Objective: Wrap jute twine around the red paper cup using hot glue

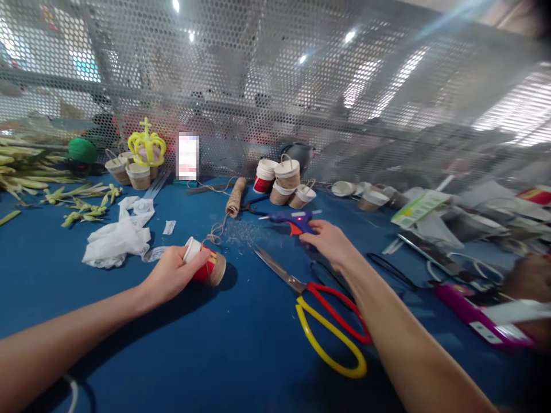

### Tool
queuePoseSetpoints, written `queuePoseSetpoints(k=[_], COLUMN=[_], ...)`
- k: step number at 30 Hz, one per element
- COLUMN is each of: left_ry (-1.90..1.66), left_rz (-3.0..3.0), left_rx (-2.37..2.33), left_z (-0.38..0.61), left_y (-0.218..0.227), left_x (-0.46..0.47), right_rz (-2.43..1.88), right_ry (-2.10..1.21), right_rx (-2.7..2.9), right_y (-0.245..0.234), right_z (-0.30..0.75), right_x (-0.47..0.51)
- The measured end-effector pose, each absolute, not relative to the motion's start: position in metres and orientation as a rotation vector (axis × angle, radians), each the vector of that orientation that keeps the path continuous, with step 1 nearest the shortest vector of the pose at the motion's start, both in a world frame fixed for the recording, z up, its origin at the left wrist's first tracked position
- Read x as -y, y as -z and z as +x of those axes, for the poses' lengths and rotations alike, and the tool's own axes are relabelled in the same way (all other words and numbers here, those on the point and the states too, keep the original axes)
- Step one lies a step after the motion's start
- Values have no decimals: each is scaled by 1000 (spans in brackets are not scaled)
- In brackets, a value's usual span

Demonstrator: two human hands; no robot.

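Observation:
A red and white paper cup (205,265), its bottom part wrapped in brown twine, lies tilted in my left hand (172,268), fingers closed around it. A strand of twine runs from near the cup to a twine roll (236,198) farther back. My right hand (327,241) is closed on the handle of a blue glue gun (290,218) with an orange trigger and a small red light. Its nozzle points left. Below that hand lie large scissors (297,285) with one red and one yellow handle loop, blades slightly apart.
Twine-covered cups (286,183) are grouped at the back, beside a perforated metal screen (224,86). White crumpled fabric (116,244), husk pieces (88,209) and a yellow crown (147,146) are on the left. On the right lie a purple power strip (482,318), cables and another person's hand (527,281).

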State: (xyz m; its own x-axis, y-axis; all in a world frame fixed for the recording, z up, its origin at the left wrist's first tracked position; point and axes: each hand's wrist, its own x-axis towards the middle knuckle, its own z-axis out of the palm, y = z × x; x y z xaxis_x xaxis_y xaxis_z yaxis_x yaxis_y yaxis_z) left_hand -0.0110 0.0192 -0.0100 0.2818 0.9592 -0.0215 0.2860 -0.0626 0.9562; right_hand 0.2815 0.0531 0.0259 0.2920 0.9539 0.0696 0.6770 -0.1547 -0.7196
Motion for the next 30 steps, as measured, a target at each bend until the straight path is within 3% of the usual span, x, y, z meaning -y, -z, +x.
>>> queuePoseSetpoints(k=[5,12,18,23,30], left_ry=[-847,-823,-821,-799,-769], left_rz=[1600,1591,1572,1559,1598], left_rx=[-1197,-1204,-1176,-1184,-1267], left_z=[-12,-11,-9,-10,-9], left_y=[11,12,9,9,6], left_x=[-21,-24,-27,-27,-28], right_rz=[-1612,-1466,-1666,-1544,-1504], right_ry=[-1102,-1281,-1084,-751,-642], right_rx=[1425,1709,1843,1968,2104], right_y=[-62,-53,-37,-35,-28], right_z=[251,213,198,194,198], right_x=[-20,15,27,30,32])
